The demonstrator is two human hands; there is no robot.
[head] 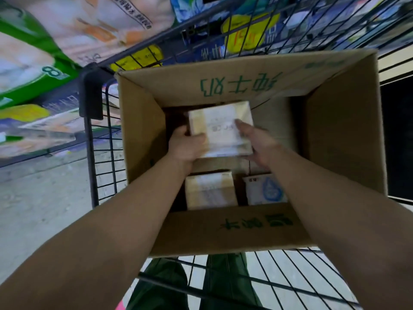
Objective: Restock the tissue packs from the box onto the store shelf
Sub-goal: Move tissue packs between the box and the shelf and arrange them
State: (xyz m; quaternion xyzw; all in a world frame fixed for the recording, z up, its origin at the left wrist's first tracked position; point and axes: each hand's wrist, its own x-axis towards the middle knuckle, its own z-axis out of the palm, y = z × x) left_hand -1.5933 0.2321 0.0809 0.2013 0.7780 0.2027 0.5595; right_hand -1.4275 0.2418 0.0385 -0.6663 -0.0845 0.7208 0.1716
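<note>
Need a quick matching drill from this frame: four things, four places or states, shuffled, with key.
Things:
1. beige pack
2. blue-print pack
3. box
4. left hand

Places or states:
A. sits in the wire cart
B. lies in the box's near right corner
C. grips the beige pack's left edge
D. held between both hands

Pairs: 1-D, 2-B, 3-A, 4-C. The right hand holds the beige pack's other side.

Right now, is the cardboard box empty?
No. Two packs lie on the cardboard box floor, beige and blue-printed; hands hold a third.
</note>
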